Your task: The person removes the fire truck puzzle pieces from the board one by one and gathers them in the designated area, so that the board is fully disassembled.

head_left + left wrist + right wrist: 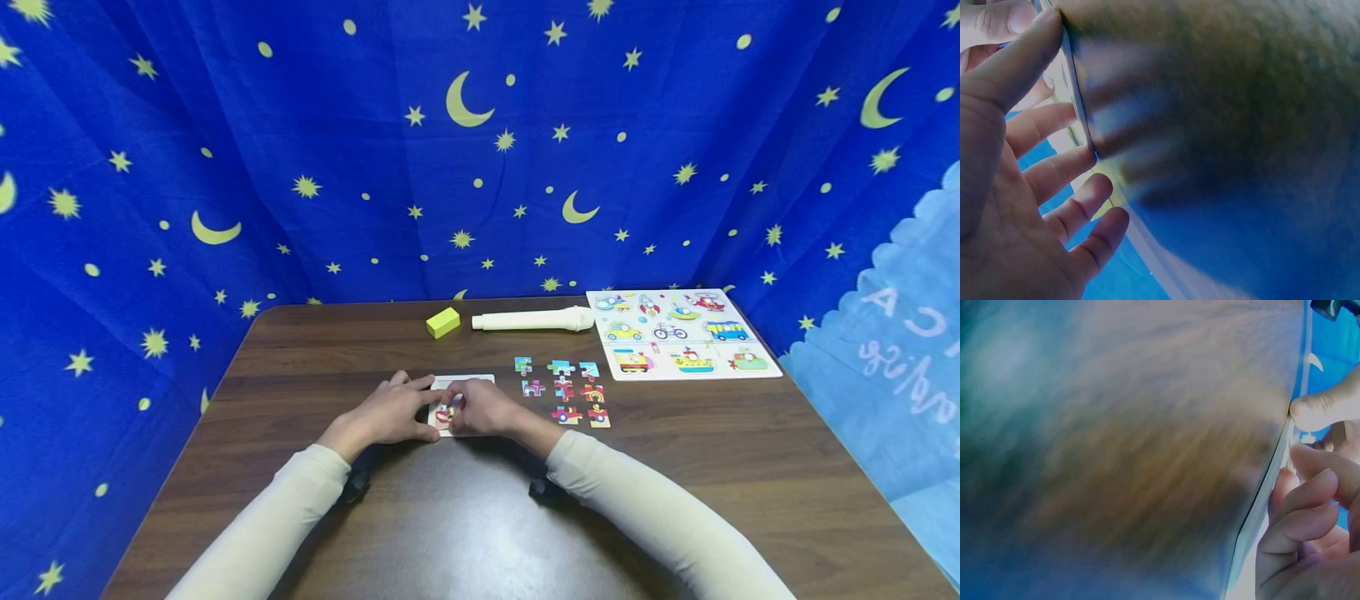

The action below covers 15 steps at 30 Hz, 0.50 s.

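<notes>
On the table lies a small white puzzle board (483, 378) with a colourful picture area (444, 417) partly visible between the hands. My left hand (393, 408) rests at the board's left side, its thumb and fingers spread against the edge. The left wrist view shows the fingers of that hand (1035, 187) loosely extended. Over the board, my right hand (480, 407) bends down and pinches a puzzle piece, mostly hidden by the fingers. Curled fingers of the right hand (1297, 531) show in the right wrist view. Several loose jigsaw pieces (564, 389) lie just right of the board.
Behind the hands stands a yellow block (443, 322), beside a long white stick-shaped object (528, 320). A larger white board with vehicle pictures (678, 337) lies at the back right. A blue curtain with moons and stars (420, 167) hangs behind the brown table (315, 342).
</notes>
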Each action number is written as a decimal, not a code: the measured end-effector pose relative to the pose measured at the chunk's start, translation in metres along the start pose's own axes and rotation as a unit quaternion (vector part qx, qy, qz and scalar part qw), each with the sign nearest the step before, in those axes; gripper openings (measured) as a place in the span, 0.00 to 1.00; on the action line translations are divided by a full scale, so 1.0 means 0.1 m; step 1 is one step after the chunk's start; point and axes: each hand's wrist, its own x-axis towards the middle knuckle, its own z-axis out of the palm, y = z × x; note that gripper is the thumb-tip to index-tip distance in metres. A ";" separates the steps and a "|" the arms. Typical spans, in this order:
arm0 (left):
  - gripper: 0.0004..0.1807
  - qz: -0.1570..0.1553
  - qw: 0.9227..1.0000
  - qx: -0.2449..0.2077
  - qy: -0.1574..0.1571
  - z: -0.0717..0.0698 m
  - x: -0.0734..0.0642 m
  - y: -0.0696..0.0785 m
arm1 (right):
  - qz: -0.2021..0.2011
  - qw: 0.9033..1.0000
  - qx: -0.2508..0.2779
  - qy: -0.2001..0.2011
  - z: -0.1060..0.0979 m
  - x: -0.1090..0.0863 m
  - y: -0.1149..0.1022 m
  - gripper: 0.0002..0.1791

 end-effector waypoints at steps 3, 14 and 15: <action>0.40 -0.001 1.000 0.000 0.000 -0.01 -0.01 0.01 | 0.013 0.999 0.032 0.001 -0.05 -0.04 0.01 0.19; 0.40 -0.012 1.000 -0.001 -0.011 -0.01 -0.01 0.03 | 0.025 0.980 0.198 0.022 -0.55 -0.46 0.55 0.21; 0.40 -0.013 1.000 -0.001 -0.010 -0.01 -0.01 0.03 | 0.027 0.981 0.188 0.026 -0.59 -0.50 0.61 0.20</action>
